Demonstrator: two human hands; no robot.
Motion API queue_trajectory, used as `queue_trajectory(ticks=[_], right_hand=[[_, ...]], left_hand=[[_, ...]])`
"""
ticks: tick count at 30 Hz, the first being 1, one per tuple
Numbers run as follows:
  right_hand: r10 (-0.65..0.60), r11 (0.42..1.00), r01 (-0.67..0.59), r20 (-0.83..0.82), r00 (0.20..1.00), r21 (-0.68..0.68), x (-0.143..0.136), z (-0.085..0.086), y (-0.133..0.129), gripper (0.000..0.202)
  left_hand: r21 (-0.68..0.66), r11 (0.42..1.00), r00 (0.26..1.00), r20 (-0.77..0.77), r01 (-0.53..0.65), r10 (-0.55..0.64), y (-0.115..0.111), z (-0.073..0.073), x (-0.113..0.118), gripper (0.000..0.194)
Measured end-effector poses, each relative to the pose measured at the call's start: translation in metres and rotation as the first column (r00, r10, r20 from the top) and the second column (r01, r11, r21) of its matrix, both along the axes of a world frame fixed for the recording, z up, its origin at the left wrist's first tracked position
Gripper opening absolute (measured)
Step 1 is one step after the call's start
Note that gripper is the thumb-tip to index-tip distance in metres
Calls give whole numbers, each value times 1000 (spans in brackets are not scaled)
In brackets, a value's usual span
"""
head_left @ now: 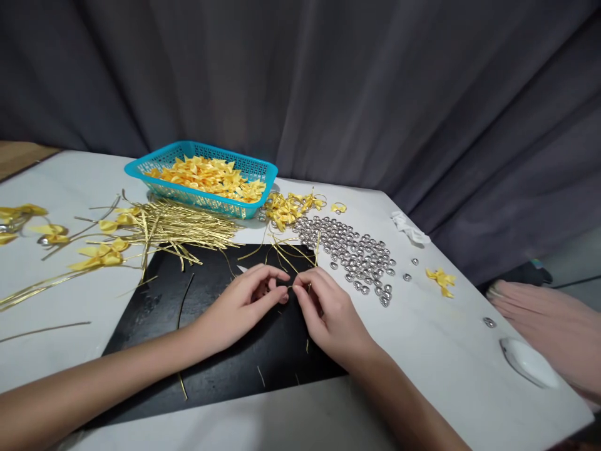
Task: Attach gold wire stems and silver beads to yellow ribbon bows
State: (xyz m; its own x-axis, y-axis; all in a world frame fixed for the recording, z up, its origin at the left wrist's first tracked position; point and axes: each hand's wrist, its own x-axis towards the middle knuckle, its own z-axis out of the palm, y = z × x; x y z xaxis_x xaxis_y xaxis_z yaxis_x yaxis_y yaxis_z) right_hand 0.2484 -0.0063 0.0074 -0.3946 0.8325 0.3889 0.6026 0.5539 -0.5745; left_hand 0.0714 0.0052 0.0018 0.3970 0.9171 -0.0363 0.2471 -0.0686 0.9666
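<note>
Over the black mat (216,369), my left hand (253,295) and my right hand (328,310) meet almost fingertip to fingertip. A short, thin gold cord (290,287) bridges the small gap between them. My right thumb and index finger pinch it. The left thumb and curled fingers close on its other end, with the index finger lifted slightly above; the exact grip is partly hidden. Several loose gold cords (282,252) lie just beyond my hands at the mat's far edge. A pale pointed tip (241,269) shows behind my left hand.
A turquoise basket (197,193) holds yellow ribbon bows (206,175). Before it lies a heap of gold cords (188,225). Silver beads (357,250) spread at the right, near finished-looking yellow bows (284,210). A crumpled white tissue (409,228) and a white computer mouse (528,362) sit farther right.
</note>
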Motion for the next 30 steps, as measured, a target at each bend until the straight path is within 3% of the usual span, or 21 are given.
queue_trajectory(ticks=[4, 9, 13, 16, 18, 21, 24, 30], right_hand=[[5, 1000, -6, -7, 1000, -14, -1, 3, -1, 13], [-17, 999, 17, 2, 1000, -27, -1, 2, 0, 14], [-39, 999, 38, -35, 999, -25, -1, -2, 1, 13], [-90, 996, 91, -92, 992, 0, -7, -7, 1, 14], [-125, 991, 127, -36, 991, 34, -15, -11, 2, 17], [-122, 992, 111, 213, 969, 63, -29, -17, 3, 30], [-111, 994, 104, 362, 926, 38, -36, -21, 5, 22], [-221, 969, 242, 266, 938, -50, -26, -18, 6, 22]], left_hand=[[75, 997, 999, 19, 25, -26, -1, 1, 3, 17], [-68, 997, 994, 111, 25, -17, -1, 3, 3, 20], [-107, 993, 973, 218, -57, 79, -3, 6, 3, 18], [-91, 979, 935, 292, -181, 200, -5, 7, 3, 20], [-93, 960, 906, 320, -263, 279, -5, 7, 3, 22], [-85, 941, 883, 329, -327, 337, -5, 5, 3, 24], [-87, 937, 888, 301, -338, 349, -5, 5, 3, 26], [-91, 931, 890, 275, -353, 364, -6, 6, 4, 30]])
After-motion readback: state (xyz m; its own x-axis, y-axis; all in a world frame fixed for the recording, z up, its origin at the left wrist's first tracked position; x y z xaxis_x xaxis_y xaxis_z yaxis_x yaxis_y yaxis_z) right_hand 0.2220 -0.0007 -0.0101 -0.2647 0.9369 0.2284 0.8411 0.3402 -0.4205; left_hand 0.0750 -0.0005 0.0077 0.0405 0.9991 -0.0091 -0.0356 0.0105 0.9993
